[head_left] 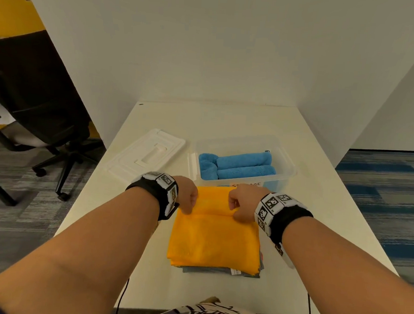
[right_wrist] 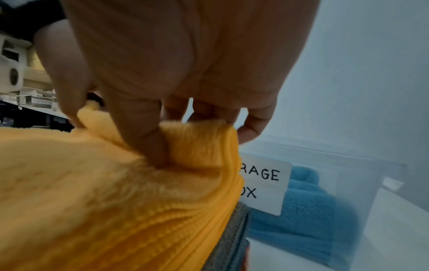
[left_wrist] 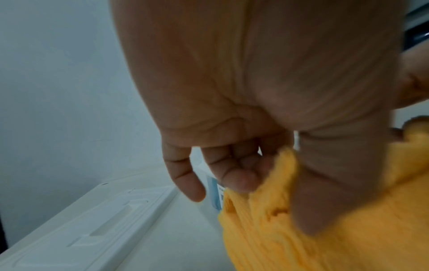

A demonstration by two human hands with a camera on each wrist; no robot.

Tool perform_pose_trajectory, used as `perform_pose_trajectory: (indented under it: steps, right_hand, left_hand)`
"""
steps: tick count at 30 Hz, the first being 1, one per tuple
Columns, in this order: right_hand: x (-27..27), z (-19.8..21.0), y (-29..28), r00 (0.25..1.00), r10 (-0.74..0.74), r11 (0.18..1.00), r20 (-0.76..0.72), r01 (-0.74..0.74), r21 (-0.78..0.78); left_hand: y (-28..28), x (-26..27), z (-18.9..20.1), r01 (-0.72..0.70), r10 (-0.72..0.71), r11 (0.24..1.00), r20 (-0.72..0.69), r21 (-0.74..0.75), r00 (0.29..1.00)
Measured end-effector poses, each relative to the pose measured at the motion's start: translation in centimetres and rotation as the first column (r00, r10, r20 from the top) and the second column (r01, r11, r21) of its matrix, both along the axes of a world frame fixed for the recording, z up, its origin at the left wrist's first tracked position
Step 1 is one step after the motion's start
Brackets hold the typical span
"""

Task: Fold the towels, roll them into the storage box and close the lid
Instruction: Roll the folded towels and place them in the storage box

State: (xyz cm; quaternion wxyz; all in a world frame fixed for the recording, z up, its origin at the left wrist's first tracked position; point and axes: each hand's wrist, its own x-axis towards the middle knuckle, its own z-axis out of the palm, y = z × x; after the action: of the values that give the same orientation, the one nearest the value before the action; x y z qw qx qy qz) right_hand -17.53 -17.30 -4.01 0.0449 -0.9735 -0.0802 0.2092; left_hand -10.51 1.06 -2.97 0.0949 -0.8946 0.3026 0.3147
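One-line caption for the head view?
Both hands, left hand and right hand, pinch the folded orange towel before the clear plastic storage box holding rolled blue towels.

The right hand (head_left: 243,202) and the yellow towel (head_left: 214,235) cover part of the storage box (head_left: 283,159) label. Under that towel, only slivers of other towels (head_left: 220,271) peek out near the table's (head_left: 319,212) front edge, count unreadable.

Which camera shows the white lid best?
The head view: the whole lid lies flat on the table, left of the storage box. The left wrist view shows only part of it, close and blurred, beside the left hand. The right wrist view doesn't show it.
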Motion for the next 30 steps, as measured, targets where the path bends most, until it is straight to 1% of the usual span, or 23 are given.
perform_pose_trajectory:
  steps: [2, 4, 10, 14, 18, 20, 22, 25, 27, 30]
  right_hand:
    - [-0.1, -0.2, -0.1, 1.0, -0.028, 0.999, 0.003, 0.028, 0.02]
    - [0.0, -0.4, -0.1, 0.998, -0.05, 0.998, 0.028, 0.049, 0.027]
    - [-0.5, -1.5, 0.1, 0.995, -0.102, 0.992, 0.003, 0.102, 0.071]
    - [-0.5, -1.1, 0.0, 0.994, -0.096, 0.993, 0.053, 0.092, 0.08]
    - [-0.5, -0.3, -0.1, 0.987, -0.089, 0.988, 0.13, 0.07, 0.139]
    - [-0.5, -0.4, 0.1, 0.987, -0.065, 0.99, 0.146, 0.046, 0.131]
    - [-0.6, -0.7, 0.4, 0.989, -0.004, 0.997, 0.145, -0.007, 0.075]
    - [-0.6, -1.2, 0.6, 0.987, 0.067, 0.998, 0.144, -0.068, 0.001]
    - [-0.6, -1.3, 0.5, 0.984, 0.103, 0.994, 0.148, -0.099, -0.036]
    - [-0.6, -1.3, 0.6, 0.982, 0.121, 0.992, 0.148, -0.114, -0.052]
  left_hand:
    - [0.1, -0.2, -0.3, -0.069, 0.07, 0.996, 0.026, -0.051, 0.997]
    - [0.2, -0.1, -0.5, -0.105, 0.11, 0.991, 0.057, -0.088, 0.992]
    - [0.1, -1.1, -1.2, -0.123, 0.134, 0.982, 0.065, -0.141, 0.989]
    - [-0.2, -1.3, -0.7, -0.087, 0.098, 0.986, 0.071, -0.142, 0.993]
    - [-0.1, -1.1, -0.2, -0.084, 0.11, 0.968, 0.098, -0.236, 0.989]
    - [-0.2, -1.2, -0.5, -0.067, 0.093, 0.975, 0.114, -0.214, 0.989]
    - [-0.5, -1.4, -0.9, -0.029, 0.046, 0.988, 0.112, -0.151, 0.993]
    - [-0.8, -1.5, -1.3, -0.022, 0.028, 0.996, 0.061, -0.09, 0.998]
    - [-0.8, -1.4, -1.3, -0.08, 0.08, 0.992, -0.008, -0.098, 0.997]
    - [-0.7, -1.3, -1.1, -0.207, 0.193, 0.964, -0.097, -0.168, 0.976]
